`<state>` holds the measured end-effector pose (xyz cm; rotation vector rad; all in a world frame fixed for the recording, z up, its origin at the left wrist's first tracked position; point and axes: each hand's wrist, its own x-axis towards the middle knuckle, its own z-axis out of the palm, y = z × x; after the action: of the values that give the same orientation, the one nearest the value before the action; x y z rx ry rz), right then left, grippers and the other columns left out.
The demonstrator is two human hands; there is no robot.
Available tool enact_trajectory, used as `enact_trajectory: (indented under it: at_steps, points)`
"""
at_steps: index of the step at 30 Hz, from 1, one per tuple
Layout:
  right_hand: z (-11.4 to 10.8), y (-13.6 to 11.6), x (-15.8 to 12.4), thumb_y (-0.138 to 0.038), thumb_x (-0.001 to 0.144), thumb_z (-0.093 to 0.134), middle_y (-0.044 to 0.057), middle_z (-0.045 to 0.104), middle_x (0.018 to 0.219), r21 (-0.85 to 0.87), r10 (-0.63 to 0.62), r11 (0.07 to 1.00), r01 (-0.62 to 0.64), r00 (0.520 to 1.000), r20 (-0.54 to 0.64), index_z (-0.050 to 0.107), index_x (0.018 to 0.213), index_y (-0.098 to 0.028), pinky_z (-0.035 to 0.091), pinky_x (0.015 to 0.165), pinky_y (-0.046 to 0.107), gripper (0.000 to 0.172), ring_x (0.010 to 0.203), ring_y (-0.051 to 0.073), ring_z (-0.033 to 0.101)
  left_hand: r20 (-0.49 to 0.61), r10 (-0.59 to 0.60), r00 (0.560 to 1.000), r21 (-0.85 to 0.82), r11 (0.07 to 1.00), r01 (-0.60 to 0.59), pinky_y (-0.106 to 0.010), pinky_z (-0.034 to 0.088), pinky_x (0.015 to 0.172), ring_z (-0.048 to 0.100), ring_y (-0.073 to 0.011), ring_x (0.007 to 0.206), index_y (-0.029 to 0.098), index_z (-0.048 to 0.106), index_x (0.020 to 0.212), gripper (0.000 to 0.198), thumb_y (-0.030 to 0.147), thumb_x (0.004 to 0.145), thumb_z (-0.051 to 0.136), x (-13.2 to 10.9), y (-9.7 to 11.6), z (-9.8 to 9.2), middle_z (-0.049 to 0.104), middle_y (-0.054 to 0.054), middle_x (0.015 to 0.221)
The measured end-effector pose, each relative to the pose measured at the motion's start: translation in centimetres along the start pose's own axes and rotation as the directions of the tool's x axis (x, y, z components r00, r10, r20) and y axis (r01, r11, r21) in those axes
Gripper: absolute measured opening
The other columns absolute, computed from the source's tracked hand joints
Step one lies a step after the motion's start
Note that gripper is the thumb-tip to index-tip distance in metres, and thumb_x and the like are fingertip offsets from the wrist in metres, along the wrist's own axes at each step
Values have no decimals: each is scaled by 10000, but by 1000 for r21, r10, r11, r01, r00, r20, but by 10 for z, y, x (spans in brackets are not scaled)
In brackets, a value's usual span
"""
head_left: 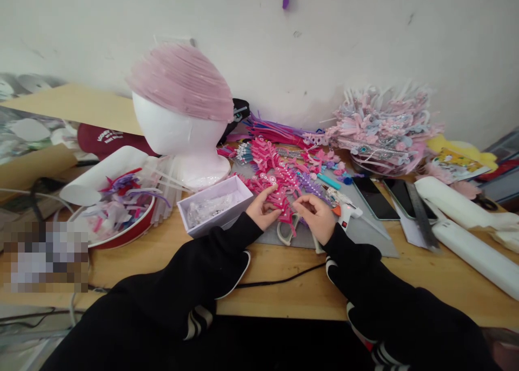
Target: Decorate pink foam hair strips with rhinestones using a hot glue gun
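Observation:
My left hand (263, 210) curls its thumb and fingers around the edge of a bright pink pipe-cleaner piece (284, 202) dotted with white beads. Facing it, my right hand (317, 217) is closed in a pinch, and whatever lies between its fingertips is too small to make out. Below and between the hands lie pale scissor handles (286, 232) on a grey mat (377, 244). Behind them, pink pipe-cleaner pieces (265, 153) and a purple one (310, 186) lie in a heap. A white glue gun (347, 211) rests just right of my right hand.
Left of my hands stands a white box (214, 222) holding small clear items. Beyond it is a white foam head (178, 130) with a pink cap; a red-rimmed bowl (133, 236) sits further left. Phones (375, 198), a ruler (421, 217) and a decorated bundle (383, 127) occupy the right.

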<state>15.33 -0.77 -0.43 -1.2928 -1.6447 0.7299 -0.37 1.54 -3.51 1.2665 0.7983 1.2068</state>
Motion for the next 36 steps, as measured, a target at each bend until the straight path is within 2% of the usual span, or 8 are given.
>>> enact_trajectory:
  at_steps: [5,9,14,21,26,31,33,36]
  points:
    - [-3,0,0,-349,770,456,0,524,665,-55,-28,998,26,999,-45,550,747,-177,391,531,238,197,545,104,455,3,-17,1000,-1,1000,17,-146,426,481,499,-48,556,144,379,1210,695,187,576,659,-1,2,0,570,-31,820]
    - [-6,-20,2,-217,784,424,43,562,773,-246,-253,942,229,965,-68,592,836,-162,406,595,262,185,626,125,487,28,-57,998,-17,998,58,-155,432,496,486,-38,538,133,364,1219,678,150,596,633,-1,7,0,574,-26,831]
    - [1,-77,27,-51,698,397,44,605,841,-291,-494,756,586,803,334,646,817,-177,395,794,310,303,844,166,514,85,-293,952,-147,942,303,-180,427,494,515,-39,493,101,463,1094,404,91,692,497,-2,12,4,577,1,780]
    - [54,-117,102,-42,693,420,32,668,844,-324,-177,685,653,581,794,675,847,-144,408,766,239,315,792,138,579,231,-514,826,-289,775,562,-149,393,412,512,-60,453,140,601,859,253,128,607,607,-13,23,15,600,7,627]
    - [98,-103,109,-27,652,501,9,678,718,-275,-33,621,734,376,926,695,745,-163,397,645,193,255,667,113,581,362,-518,775,-342,699,628,-144,369,422,524,-65,468,133,639,730,135,98,618,571,-26,23,19,605,2,588]
    - [105,-91,97,-5,545,560,-67,578,448,-226,132,770,597,197,972,665,554,-194,345,464,183,216,415,66,477,470,-575,670,-147,698,701,-128,343,400,471,-34,438,150,658,764,142,161,645,580,-33,25,22,609,2,624]
    - [105,-84,92,6,517,560,-73,540,403,-225,158,783,580,165,974,660,546,-196,333,442,185,228,395,68,463,470,-579,666,-79,724,686,-120,349,407,469,-33,461,166,658,779,151,171,642,596,-34,26,21,600,15,631]
    - [106,-74,85,11,516,554,-53,582,483,-169,26,751,638,227,974,672,664,-193,356,491,189,278,475,84,507,466,-562,683,-40,758,651,-118,356,415,489,-49,519,169,660,781,152,177,636,612,-34,26,21,588,15,630]
